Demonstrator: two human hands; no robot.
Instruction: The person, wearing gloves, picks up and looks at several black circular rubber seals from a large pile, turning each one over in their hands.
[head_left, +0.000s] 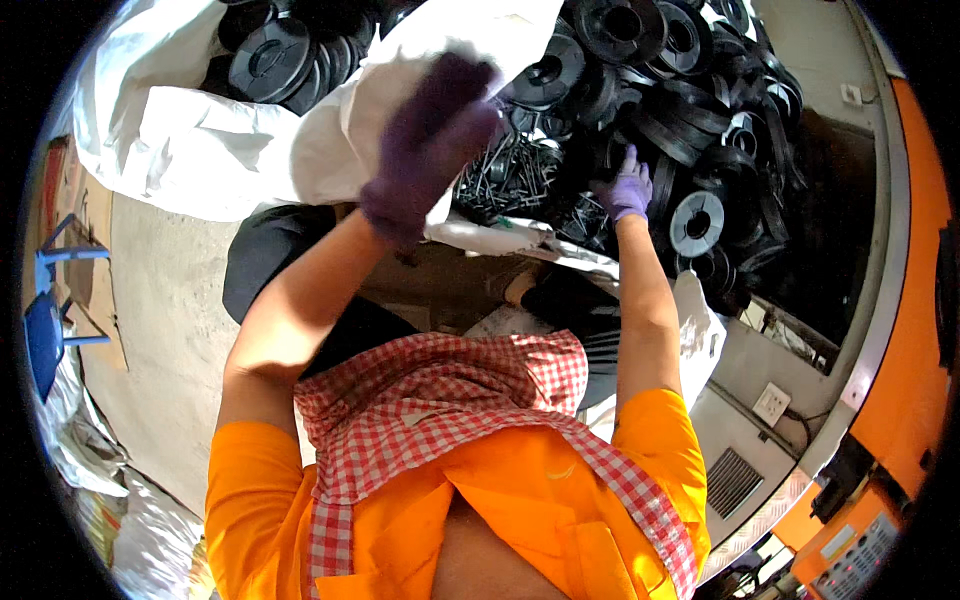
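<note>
Reaching fwd from below, both arms are seen: L elbow bent, R arm nearly straight. The L hand [430, 150], purple-gloved, is raised by the white sack [205, 140], fingers angled up & to the R; it's motion-blurred, so whether anything is gripped can't be told. The R hand [630, 190], also gloved, is lowered onto the black spools [680, 125] ahead & to the R, fingers pointed away from the body; its thumb side is lost in shadow, & a grasp can't be confirmed. Some spools are cut off at the top edge, others hidden under neighbours. Flat ones near the R hand are tipped on edge, rims slanted; the grey ring [683, 222] just beside is turned face-up, approx. Thin black sticks [510, 175] betw. the hands are pointed every which way.
</note>
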